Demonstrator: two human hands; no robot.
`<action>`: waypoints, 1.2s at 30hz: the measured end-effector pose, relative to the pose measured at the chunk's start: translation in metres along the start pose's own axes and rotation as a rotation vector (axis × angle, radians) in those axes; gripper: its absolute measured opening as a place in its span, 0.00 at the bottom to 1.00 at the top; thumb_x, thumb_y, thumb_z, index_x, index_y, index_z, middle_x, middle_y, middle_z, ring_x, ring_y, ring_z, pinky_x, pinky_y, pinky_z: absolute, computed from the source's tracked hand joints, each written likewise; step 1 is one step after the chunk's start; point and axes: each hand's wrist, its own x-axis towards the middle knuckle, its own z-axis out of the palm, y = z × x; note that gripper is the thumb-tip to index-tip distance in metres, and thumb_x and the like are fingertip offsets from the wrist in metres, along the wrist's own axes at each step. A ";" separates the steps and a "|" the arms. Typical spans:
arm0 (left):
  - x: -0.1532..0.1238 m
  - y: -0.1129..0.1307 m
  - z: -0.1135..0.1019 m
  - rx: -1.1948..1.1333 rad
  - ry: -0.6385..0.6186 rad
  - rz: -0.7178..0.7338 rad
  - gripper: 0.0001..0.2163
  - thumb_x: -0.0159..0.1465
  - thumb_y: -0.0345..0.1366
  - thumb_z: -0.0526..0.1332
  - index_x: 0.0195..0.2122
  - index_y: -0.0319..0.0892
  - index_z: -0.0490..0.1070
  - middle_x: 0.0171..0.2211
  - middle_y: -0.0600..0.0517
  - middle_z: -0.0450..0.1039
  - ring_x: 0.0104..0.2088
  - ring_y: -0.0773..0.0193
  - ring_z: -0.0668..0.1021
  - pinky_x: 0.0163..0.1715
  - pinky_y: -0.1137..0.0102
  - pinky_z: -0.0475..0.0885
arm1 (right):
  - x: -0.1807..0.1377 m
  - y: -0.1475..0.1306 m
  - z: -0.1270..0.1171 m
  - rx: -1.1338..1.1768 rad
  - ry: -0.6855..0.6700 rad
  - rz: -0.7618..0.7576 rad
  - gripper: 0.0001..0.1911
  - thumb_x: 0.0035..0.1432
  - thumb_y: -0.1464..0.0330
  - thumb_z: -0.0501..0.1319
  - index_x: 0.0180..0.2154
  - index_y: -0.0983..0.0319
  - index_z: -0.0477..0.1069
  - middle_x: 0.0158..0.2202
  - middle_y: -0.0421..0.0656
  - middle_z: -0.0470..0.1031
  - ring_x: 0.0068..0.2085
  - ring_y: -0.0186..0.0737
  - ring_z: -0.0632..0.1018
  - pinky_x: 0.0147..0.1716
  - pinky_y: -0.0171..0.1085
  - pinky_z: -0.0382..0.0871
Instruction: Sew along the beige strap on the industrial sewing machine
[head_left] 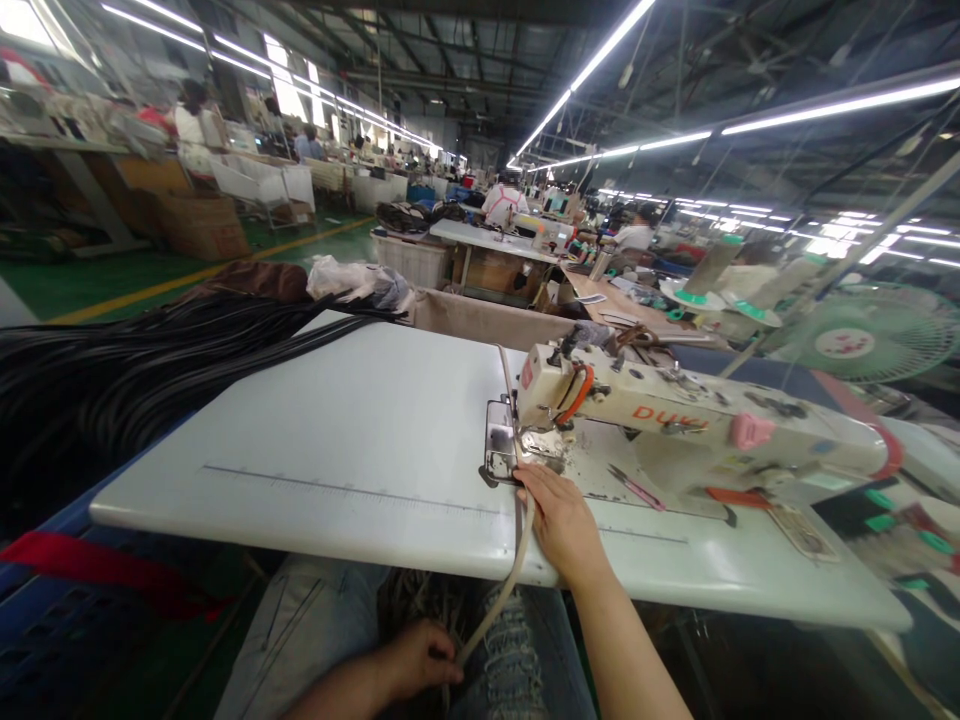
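Head view, centre frame: the right hand point(559, 520) lies flat, fingers pressing the long beige strap point(517, 555) onto the white tabletop point(337, 450), just before the cream sewing machine point(675, 420). The strap's long axis runs from the needle plate down over the tabletop edge. Lower centre, the left hand point(420, 660) pinches its hanging end, farther from the machine.

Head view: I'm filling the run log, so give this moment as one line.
right hand: on strap at presser foot | left hand: grips strap below table | sewing machine: strap under foot
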 end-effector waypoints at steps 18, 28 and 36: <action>0.000 0.002 -0.004 0.027 -0.048 0.006 0.27 0.50 0.63 0.72 0.33 0.42 0.82 0.36 0.53 0.74 0.42 0.58 0.74 0.43 0.67 0.68 | 0.001 -0.005 -0.003 0.006 -0.016 0.034 0.16 0.76 0.64 0.56 0.57 0.58 0.77 0.59 0.49 0.80 0.61 0.50 0.79 0.58 0.52 0.75; -0.002 0.006 -0.006 0.042 -0.065 -0.021 0.29 0.50 0.67 0.71 0.34 0.43 0.82 0.38 0.53 0.77 0.43 0.56 0.75 0.47 0.65 0.69 | 0.003 -0.010 -0.008 -0.004 -0.016 0.035 0.18 0.75 0.67 0.56 0.60 0.57 0.76 0.60 0.49 0.80 0.62 0.48 0.78 0.60 0.51 0.75; -0.005 0.005 -0.007 0.034 -0.054 -0.035 0.29 0.51 0.64 0.72 0.38 0.42 0.83 0.42 0.50 0.78 0.48 0.53 0.76 0.51 0.64 0.69 | 0.002 -0.008 -0.006 -0.009 -0.018 0.027 0.17 0.75 0.66 0.56 0.60 0.58 0.76 0.60 0.49 0.80 0.62 0.49 0.78 0.60 0.51 0.74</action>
